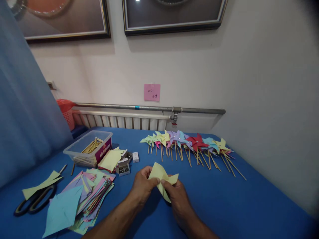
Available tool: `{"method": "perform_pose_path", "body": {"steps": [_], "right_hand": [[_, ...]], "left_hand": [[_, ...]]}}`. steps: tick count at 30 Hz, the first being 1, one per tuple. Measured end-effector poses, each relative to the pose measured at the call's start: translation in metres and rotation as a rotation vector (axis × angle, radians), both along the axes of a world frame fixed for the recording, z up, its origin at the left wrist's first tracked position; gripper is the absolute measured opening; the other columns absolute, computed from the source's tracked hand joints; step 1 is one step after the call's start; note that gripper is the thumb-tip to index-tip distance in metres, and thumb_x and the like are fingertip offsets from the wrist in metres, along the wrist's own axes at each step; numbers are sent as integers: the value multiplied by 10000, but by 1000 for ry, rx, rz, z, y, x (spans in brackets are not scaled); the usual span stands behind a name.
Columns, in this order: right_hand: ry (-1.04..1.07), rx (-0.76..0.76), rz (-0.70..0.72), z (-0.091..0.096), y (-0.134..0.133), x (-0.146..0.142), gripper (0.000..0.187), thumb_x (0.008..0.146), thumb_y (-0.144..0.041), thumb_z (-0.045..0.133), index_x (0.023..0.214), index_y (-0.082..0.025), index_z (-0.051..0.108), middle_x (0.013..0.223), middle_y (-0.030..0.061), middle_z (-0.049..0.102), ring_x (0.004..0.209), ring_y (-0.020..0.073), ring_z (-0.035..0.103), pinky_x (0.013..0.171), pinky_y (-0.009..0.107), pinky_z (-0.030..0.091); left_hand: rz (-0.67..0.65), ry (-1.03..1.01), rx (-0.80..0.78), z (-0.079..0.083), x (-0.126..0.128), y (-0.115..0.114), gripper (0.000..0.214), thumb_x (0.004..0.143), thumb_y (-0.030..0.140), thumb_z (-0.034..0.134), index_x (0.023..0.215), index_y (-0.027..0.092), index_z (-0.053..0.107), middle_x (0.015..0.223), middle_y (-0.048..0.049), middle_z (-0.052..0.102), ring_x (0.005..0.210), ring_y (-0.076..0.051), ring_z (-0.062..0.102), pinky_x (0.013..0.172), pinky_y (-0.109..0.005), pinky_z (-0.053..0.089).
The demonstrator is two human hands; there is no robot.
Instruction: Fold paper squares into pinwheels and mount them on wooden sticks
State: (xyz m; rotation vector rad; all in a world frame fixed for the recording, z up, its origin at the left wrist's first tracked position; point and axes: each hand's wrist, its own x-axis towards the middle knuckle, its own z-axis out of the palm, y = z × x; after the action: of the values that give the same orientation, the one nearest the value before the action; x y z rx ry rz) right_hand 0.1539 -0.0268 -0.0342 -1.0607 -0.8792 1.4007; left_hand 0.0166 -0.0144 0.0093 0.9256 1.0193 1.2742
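One pale yellow paper is held over the blue table — the left hand pinches one side between thumb and fingers, the right hand grips the other, thumb tips close together near its middle. Beyond them, toward the right, lies a row of paper pinwheels. On the left are stacked coloured sheets, black-handled scissors and a clear box of wooden sticks.

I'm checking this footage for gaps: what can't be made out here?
All in the head view:
Left hand, right hand: some fingers hidden behind the held yellow paper.
Scissors: middle hidden by paper scraps.
Wall pictures: tops cut off by the upper edge.
Metal bits: too small to identify.
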Motion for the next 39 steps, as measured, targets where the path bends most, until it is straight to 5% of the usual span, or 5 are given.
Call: {"method": "perform_pose_path", "body": {"steps": [11, 18, 24, 32, 39], "right_hand": [[-95, -7, 38, -8, 5, 5, 473, 711, -544, 879, 985, -175, 769, 807, 59, 810, 657, 242, 695, 563, 307, 485], [-109, -9, 14, -9, 3, 8, 401, 738, -505, 859, 957, -182, 766, 710, 27, 758, 611, 215, 648, 552, 295, 464], [-96, 21, 18, -12, 6, 6, 439, 720, -541, 863, 958, -182, 780, 716, 29, 757, 626, 226, 655, 573, 305, 476], [-49, -7, 54, 10, 0, 3, 237, 692, -421, 835, 745, -216, 730, 625, -3, 684, 589, 197, 593, 591, 304, 462], [-57, -32, 54, 18, -1, 2, 260, 647, -418, 848, 738, -203, 734, 594, -8, 669, 609, 203, 599, 624, 307, 478]], "left_hand": [[115, 229, 138, 4, -12, 1, 318, 647, 449, 853, 703, 188, 681, 630, 25, 619, 582, -122, 513, 581, -247, 393], [156, 491, 342, 6, -15, -4, 97, 763, 264, 727, 682, 216, 708, 709, -3, 673, 710, -171, 591, 712, -286, 455], [91, 619, 526, 7, -16, -7, 122, 800, 174, 662, 696, 215, 711, 733, -14, 666, 742, -185, 627, 735, -296, 458], [-50, 892, 748, 5, -21, -10, 192, 891, 121, 603, 806, 214, 748, 857, -61, 730, 844, -207, 676, 771, -326, 457], [-58, 1099, 876, 0, -25, -9, 220, 879, 62, 580, 827, 211, 733, 853, -51, 716, 833, -204, 641, 782, -348, 389]]}}
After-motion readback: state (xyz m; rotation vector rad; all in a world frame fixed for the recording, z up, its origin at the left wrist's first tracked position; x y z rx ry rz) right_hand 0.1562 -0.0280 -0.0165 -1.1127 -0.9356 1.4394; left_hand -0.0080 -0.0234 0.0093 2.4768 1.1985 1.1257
